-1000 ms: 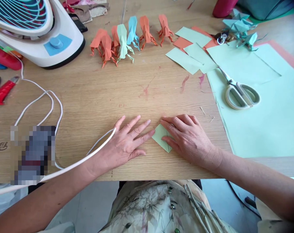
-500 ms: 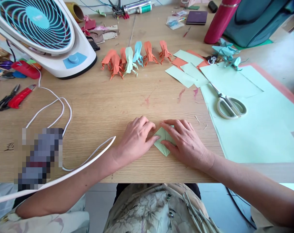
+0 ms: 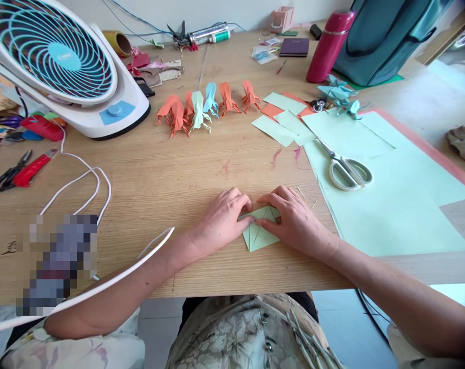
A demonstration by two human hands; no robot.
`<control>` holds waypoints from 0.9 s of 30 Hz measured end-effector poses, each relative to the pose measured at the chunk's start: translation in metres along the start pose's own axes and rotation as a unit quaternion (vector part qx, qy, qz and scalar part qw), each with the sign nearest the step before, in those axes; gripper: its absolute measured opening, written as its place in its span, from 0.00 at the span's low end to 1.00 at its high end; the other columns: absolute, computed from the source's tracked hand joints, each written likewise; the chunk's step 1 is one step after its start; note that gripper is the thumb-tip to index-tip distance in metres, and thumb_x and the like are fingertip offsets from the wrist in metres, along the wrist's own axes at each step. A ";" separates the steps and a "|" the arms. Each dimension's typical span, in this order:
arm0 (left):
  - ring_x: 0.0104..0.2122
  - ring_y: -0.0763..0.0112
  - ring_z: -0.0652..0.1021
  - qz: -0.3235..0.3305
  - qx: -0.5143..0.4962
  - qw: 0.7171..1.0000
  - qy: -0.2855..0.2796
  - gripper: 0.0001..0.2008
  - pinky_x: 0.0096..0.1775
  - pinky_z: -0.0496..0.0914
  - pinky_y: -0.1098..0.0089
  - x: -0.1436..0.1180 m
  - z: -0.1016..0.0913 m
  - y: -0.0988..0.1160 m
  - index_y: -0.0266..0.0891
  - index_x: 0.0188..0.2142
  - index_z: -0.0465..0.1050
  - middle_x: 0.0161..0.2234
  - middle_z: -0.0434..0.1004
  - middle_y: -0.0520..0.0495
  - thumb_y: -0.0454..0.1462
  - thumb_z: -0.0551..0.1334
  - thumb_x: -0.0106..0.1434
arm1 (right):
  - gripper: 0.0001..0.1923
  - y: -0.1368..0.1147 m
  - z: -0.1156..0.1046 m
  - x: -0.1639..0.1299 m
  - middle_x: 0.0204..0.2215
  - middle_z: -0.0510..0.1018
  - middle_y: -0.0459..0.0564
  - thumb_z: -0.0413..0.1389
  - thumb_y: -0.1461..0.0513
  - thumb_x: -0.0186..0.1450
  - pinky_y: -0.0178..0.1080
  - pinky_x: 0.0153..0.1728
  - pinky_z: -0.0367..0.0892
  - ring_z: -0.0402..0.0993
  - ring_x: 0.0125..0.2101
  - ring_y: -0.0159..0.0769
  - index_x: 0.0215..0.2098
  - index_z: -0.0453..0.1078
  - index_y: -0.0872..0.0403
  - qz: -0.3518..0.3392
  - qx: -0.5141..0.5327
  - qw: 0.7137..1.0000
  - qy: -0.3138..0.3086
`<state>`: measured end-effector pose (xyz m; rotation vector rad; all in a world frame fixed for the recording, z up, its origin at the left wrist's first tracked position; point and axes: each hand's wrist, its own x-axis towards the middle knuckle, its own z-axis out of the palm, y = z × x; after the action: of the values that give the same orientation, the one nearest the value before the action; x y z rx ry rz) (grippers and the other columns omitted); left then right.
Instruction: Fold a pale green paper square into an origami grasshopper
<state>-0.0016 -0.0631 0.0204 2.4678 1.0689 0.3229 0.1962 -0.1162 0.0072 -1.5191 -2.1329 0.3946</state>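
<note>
A small light green folded paper point(image 3: 257, 238) lies on the wooden table close to its front edge, with crease lines fanning across its face. My left hand point(image 3: 228, 218) is at its upper left edge, thumb pressed on the paper and fingers curled behind it. On the other side my right hand point(image 3: 296, 220) grips the upper right part, its thumb on top near the left thumb. Both hands hide the paper's far edge in part. To the right, white-handled scissors point(image 3: 349, 171) rest on large light green sheets point(image 3: 393, 215).
Origami figures point(image 3: 176, 113) in orange, green and blue stand mid-table. Small cut papers point(image 3: 273, 130) lie right of them. A fan point(image 3: 120, 110) and red-handled pliers point(image 3: 32, 169) occupy the left. A white cable point(image 3: 140, 266) crosses over my left forearm. A pink bottle point(image 3: 330, 46) stands at the back.
The folded paper has turned and now shows a wider face with more creases. My thumbs have come closer together over it. The whole view has shifted slightly.
</note>
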 end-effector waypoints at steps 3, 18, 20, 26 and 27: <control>0.37 0.66 0.75 -0.003 -0.045 0.999 -0.013 0.04 0.40 0.69 0.66 0.005 -0.002 0.000 0.38 0.31 0.72 0.34 0.74 0.49 0.30 0.64 0.62 | 0.13 0.003 -0.003 0.001 0.39 0.74 0.51 0.62 0.62 0.63 0.43 0.42 0.67 0.72 0.39 0.41 0.46 0.72 0.52 0.019 0.056 0.998 -0.006; 0.28 0.75 0.71 0.026 -0.223 0.974 0.020 0.07 0.31 0.63 0.74 0.007 -0.006 0.006 0.38 0.28 0.69 0.27 0.71 0.53 0.31 0.59 0.64 | 0.12 0.002 -0.012 0.005 0.26 0.71 0.44 0.57 0.57 0.67 0.34 0.28 0.59 0.64 0.26 0.30 0.28 0.70 0.54 0.067 0.273 0.958 -0.053; 0.27 0.76 0.70 0.031 -0.227 0.973 0.024 0.08 0.30 0.62 0.74 0.006 -0.004 0.006 0.38 0.28 0.68 0.26 0.71 0.54 0.31 0.58 0.65 | 0.13 0.001 -0.011 0.005 0.26 0.71 0.44 0.56 0.56 0.68 0.34 0.28 0.60 0.64 0.26 0.30 0.28 0.70 0.54 0.065 0.268 0.959 -0.056; 0.27 0.77 0.69 0.019 -0.233 0.972 0.030 0.07 0.30 0.62 0.75 0.004 0.001 0.005 0.38 0.31 0.67 0.28 0.71 0.54 0.35 0.60 0.66 | 0.18 -0.003 -0.012 0.006 0.24 0.69 0.43 0.56 0.52 0.69 0.35 0.27 0.58 0.63 0.25 0.29 0.26 0.68 0.54 0.078 0.272 0.959 -0.031; 0.27 0.77 0.69 0.017 -0.235 0.971 0.032 0.07 0.30 0.62 0.75 0.004 0.002 0.005 0.39 0.31 0.67 0.27 0.71 0.54 0.35 0.60 0.66 | 0.19 -0.003 -0.012 0.007 0.24 0.69 0.43 0.56 0.51 0.69 0.35 0.27 0.58 0.63 0.25 0.29 0.26 0.68 0.54 0.077 0.275 0.958 -0.029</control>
<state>0.0047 -0.0642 0.0218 2.0629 0.8548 0.5959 0.1985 -0.1118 0.0205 -1.3486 -1.7408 1.0032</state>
